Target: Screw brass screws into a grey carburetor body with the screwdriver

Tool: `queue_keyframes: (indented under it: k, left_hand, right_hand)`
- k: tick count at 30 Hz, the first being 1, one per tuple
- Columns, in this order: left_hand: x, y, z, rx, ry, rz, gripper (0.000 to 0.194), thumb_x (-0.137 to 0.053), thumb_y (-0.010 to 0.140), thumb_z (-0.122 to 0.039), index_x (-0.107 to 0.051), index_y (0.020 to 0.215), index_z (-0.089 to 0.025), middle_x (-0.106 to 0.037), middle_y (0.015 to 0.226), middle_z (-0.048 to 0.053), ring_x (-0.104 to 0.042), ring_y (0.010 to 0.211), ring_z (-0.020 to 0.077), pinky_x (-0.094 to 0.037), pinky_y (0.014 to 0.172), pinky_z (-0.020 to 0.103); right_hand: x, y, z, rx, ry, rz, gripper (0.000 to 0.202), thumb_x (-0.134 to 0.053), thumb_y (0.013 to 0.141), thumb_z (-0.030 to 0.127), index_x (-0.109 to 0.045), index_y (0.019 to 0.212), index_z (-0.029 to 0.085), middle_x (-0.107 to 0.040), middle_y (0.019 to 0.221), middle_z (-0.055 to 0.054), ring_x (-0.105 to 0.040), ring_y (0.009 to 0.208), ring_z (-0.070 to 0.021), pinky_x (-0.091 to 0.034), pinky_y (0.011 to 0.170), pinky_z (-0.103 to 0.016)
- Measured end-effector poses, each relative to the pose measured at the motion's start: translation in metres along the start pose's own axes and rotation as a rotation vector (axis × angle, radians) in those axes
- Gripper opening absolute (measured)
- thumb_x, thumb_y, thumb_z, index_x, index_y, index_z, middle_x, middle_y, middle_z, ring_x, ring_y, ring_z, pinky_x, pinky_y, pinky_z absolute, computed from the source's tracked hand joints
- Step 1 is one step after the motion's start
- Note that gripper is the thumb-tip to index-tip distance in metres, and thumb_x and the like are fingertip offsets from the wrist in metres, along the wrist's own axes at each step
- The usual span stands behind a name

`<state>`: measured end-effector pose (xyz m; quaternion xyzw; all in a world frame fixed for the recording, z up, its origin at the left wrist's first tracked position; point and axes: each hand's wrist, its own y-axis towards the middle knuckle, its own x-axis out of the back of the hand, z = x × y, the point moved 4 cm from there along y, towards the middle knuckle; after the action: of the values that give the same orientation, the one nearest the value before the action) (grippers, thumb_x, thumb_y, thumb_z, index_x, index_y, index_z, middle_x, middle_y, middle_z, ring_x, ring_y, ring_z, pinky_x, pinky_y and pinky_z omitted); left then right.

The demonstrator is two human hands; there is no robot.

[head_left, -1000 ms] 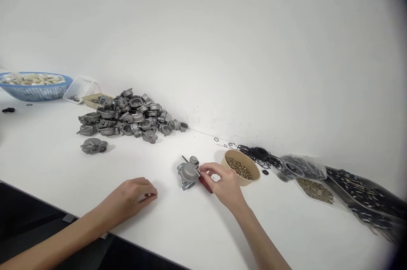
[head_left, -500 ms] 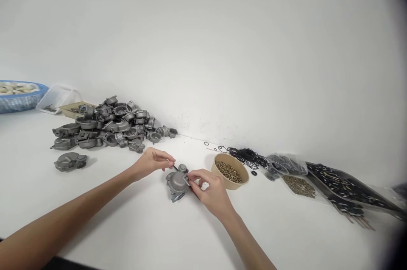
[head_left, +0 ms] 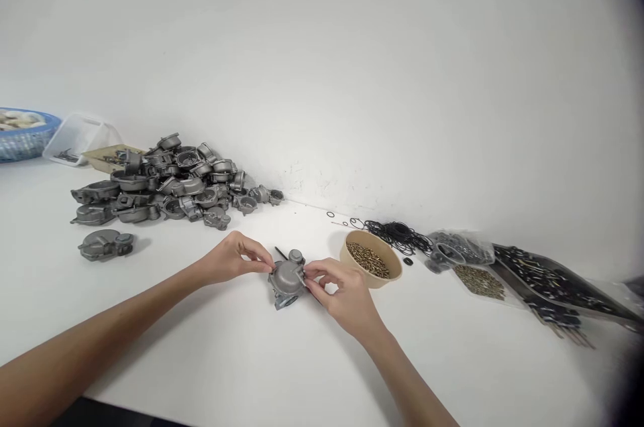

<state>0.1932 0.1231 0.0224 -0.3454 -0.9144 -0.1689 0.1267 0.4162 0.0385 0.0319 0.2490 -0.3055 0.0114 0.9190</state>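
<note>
A grey cast-metal carburetor bowl (head_left: 288, 275) rests on the white table between my hands, its domed side up. My left hand (head_left: 235, 258) reaches in from the left, thumb and fingertips pinched at the bowl's left edge. Whether a small part sits between those fingertips is too small to tell. A thin black rod (head_left: 280, 253) sticks out from the bowl's far side, beside a round capped boss. On the right, my right hand (head_left: 342, 293) pinches the bowl's side with thumb and fingers.
Many similar bowls (head_left: 186, 186) are heaped at back left, with one bowl (head_left: 106, 245) apart in front. A tan tub (head_left: 392, 274) of brass-coloured pieces stands beside my right hand. Black rings (head_left: 400, 236), bagged parts (head_left: 465, 247) and a dark tray (head_left: 558, 279) lie further right, along the wall.
My left fingers have moved from the black rod's end down to the bowl's left edge. My right hand stays on the bowl's side. The whole view has shifted slightly.
</note>
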Motion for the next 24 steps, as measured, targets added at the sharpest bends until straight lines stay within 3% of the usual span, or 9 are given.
queue_keyframes:
  k: [7,11,18,24]
  left_hand:
    - [0.001,0.001,0.006,-0.024,0.043,-0.013,0.016,-0.079,0.085,-0.032,-0.083,0.094,-0.019,-0.081,0.093,0.007,-0.077,0.086,0.0217,-0.061,0.077,0.028]
    - [0.002,0.001,0.005,-0.054,0.072,-0.014,0.015,-0.077,0.086,-0.030,-0.083,0.095,-0.019,-0.081,0.094,0.007,-0.077,0.087,0.0217,-0.061,0.077,0.028]
    - [0.001,-0.002,0.000,-0.105,0.116,0.005,0.011,-0.075,0.088,-0.025,-0.082,0.094,-0.020,-0.081,0.094,0.006,-0.075,0.085,0.0191,-0.058,0.072,0.026]
    - [0.000,-0.002,-0.002,-0.152,0.159,-0.005,0.009,-0.075,0.087,-0.024,-0.081,0.091,-0.020,-0.080,0.093,0.005,-0.073,0.081,0.0166,-0.056,0.068,0.024]
  right_hand:
    - [0.002,-0.001,0.000,-0.052,0.054,0.058,0.012,-0.072,0.085,0.027,-0.074,0.095,0.022,-0.076,0.092,-0.005,-0.072,0.078,-0.0178,-0.065,0.074,-0.031]
    - [0.011,0.002,-0.003,-0.123,0.010,0.051,0.018,-0.067,0.090,0.036,-0.073,0.096,0.021,-0.076,0.091,-0.006,-0.073,0.081,-0.0194,-0.065,0.077,-0.034]
    - [0.020,0.002,-0.020,-0.300,-0.234,0.144,0.016,-0.067,0.087,0.035,-0.071,0.096,0.023,-0.074,0.090,-0.006,-0.070,0.080,-0.0214,-0.056,0.072,-0.035]
    - [0.003,-0.007,-0.028,-0.353,-0.318,0.269,0.020,-0.073,0.076,0.026,-0.057,0.089,0.022,-0.066,0.074,0.002,-0.056,0.057,-0.0137,-0.038,0.052,-0.024]
